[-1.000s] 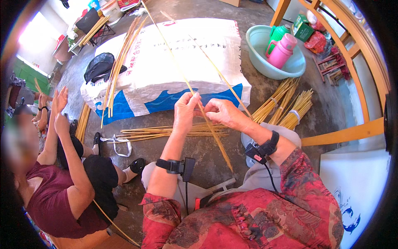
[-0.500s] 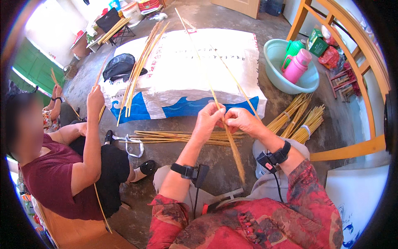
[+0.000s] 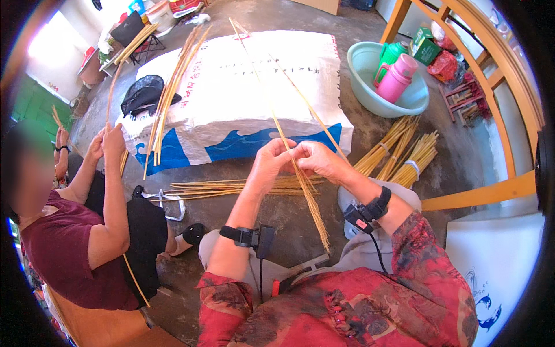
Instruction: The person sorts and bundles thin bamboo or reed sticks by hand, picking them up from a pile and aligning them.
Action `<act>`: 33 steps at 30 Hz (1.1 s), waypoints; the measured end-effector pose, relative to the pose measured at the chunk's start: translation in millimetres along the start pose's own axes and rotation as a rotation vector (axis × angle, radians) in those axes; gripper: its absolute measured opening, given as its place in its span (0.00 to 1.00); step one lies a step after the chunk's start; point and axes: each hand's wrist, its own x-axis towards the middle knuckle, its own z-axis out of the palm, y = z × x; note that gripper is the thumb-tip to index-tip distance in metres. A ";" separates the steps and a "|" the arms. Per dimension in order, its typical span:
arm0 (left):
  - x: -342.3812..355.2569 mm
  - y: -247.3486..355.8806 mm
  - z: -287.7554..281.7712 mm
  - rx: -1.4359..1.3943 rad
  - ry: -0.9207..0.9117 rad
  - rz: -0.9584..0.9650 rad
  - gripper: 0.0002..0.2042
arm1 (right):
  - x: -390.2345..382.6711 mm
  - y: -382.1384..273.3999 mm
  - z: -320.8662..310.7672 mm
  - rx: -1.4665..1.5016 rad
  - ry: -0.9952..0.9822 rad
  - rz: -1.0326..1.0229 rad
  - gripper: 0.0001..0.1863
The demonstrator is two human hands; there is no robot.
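Note:
A long thin straw stalk with a bushy, broom-like head [image 3: 313, 211] runs from over the white sheet down toward my lap. My left hand [image 3: 272, 160] pinches it just above the bushy part, fingers closed. My right hand [image 3: 324, 161] meets the left at the same spot, its thumb and fingers closed against the stalk. Another thin stalk [image 3: 306, 103] lies slanting over the sheet and past its near edge, behind my right hand. On the floor beyond my left forearm rest several loose stalks [image 3: 222, 188].
The white sheet [image 3: 248, 87] with a blue border covers a low surface, holding more stalks [image 3: 173, 95] and a black bag [image 3: 143, 96]. At right are tied stalk bundles [image 3: 413, 162], a basin [image 3: 361, 98] with two flasks, and a wooden frame [image 3: 485, 199]. A co-worker [image 3: 69, 243] sits left.
The view has shifted a little rightward. My hands have come closer together on the stalk, and its bushy head looks more spread. The co-worker's two hands have come together on a stalk.

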 end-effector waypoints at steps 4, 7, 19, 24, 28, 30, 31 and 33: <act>-3.1 2.0 -2.8 -0.080 -0.111 -0.029 0.12 | 5.0 0.8 -3.1 0.015 0.000 -0.046 0.08; -5.0 2.9 -6.5 -0.090 -0.127 -0.042 0.15 | 6.4 1.3 -0.8 0.061 -0.022 -0.031 0.07; -10.7 4.6 -9.6 -0.213 -0.138 -0.039 0.18 | 4.5 -7.4 5.0 0.106 -0.043 -0.037 0.07; -13.5 9.9 -9.5 -0.256 -0.183 -0.035 0.17 | 4.4 -8.5 5.2 0.242 -0.098 -0.014 0.05; -13.1 11.3 -10.4 -0.278 -0.205 -0.042 0.17 | 6.2 -5.6 3.4 0.256 -0.104 -0.014 0.05; -12.7 9.1 -12.8 -0.284 -0.205 -0.038 0.17 | 5.4 -10.0 4.0 0.236 -0.115 -0.011 0.06; -11.8 8.2 -12.9 -0.290 -0.211 -0.035 0.17 | 4.8 -11.3 4.3 0.235 -0.113 -0.010 0.06; -11.2 8.2 -13.3 -0.295 -0.211 -0.033 0.17 | 4.6 -13.1 5.8 0.283 -0.090 0.019 0.06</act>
